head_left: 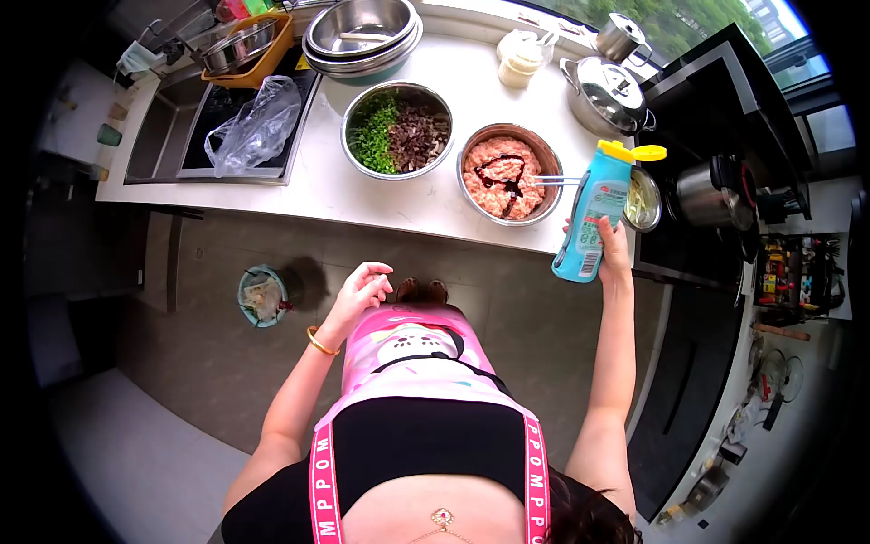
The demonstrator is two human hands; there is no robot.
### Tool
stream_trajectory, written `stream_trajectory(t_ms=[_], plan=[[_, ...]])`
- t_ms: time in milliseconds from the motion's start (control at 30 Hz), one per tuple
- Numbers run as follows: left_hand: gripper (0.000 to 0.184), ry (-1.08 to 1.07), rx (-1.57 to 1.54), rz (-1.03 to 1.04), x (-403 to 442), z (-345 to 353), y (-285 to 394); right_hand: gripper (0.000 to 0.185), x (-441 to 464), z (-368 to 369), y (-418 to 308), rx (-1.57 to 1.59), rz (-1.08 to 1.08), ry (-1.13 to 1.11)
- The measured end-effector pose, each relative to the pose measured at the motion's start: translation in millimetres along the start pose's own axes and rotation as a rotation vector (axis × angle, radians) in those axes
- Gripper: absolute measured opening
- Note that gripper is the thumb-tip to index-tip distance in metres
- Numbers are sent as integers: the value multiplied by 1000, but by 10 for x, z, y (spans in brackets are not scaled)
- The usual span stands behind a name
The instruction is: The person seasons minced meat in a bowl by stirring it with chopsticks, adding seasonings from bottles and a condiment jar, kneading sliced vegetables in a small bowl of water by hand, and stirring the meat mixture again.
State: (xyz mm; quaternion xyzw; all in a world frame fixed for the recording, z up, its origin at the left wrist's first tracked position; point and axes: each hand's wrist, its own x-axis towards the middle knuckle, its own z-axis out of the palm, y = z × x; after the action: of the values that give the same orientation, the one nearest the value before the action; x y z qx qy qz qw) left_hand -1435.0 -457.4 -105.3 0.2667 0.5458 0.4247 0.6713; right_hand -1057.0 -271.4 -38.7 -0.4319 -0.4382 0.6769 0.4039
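Wearing a pink apron (pixel 399 340) over a black top, w/ a gold-coloured bangle (pixel 323 342) on the L wrist. L hand (pixel 365 288): fingers loosely curled, held in the air just short of the tabletop (pixel 471 77). R hand (pixel 613 243): wrapped firmly round a blue bottle (pixel 596 201), thumb across its label. Bottle's up at the front edge, R side, top end slightly tilted away, yellow cap (pixel 634 152) flipped open.

Just L of the bottle: steel bowl (pixel 546 156) of pink minced meat (pixel 485 163), dark sauce (pixel 510 188) trailed over it; metal sticks (pixel 557 180) cross the rim & run behind the bottle. Small bowl (pixel 652 216) w/ pale bits just R of the bottle, partly hidden.

Next to the meat, farther L: bigger steel bowl (pixel 410 92), chopped greens (pixel 372 140) on L half, dark brown bits (pixel 421 136) on R.

Farther back: clear plastic bag (pixel 258 127) by the sink, lidded pot (pixel 603 95) R, stacked basins (pixel 362 41) L of centre, white tied bag (pixel 523 54) btwn those two. Window (pixel 666 27) behind.
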Motion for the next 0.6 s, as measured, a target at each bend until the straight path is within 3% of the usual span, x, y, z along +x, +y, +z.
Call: stream_trajectory(t_ms=[100, 167, 300, 367, 433, 500, 567, 600], plan=[[21, 29, -14, 30, -107, 79, 53, 68, -7, 30, -114, 65, -74, -26], [21, 50, -17, 34, -154, 107, 80, 69, -55, 82, -148, 156, -129, -159], [26, 80, -43, 101, -256, 46, 104, 70, -29, 501, -74, 257, -30, -417], [33, 90, -64, 154, -381, 0, 234, 75, -20, 633, 7, 208, 33, -544], [62, 139, -84, 290, -554, -49, 548, 76, 44, 1198, 249, 113, 161, -795], [69, 145, -197, 408, -699, -127, 798, 57, 1, 1833, 395, 68, 118, -974], [76, 184, -236, 464, -790, -222, 852, 56, -64, 2206, 624, 151, 275, -1126], [82, 54, -518, 531, -1028, -367, 1130, 55, -168, 2659, 688, 130, 349, -1239]])
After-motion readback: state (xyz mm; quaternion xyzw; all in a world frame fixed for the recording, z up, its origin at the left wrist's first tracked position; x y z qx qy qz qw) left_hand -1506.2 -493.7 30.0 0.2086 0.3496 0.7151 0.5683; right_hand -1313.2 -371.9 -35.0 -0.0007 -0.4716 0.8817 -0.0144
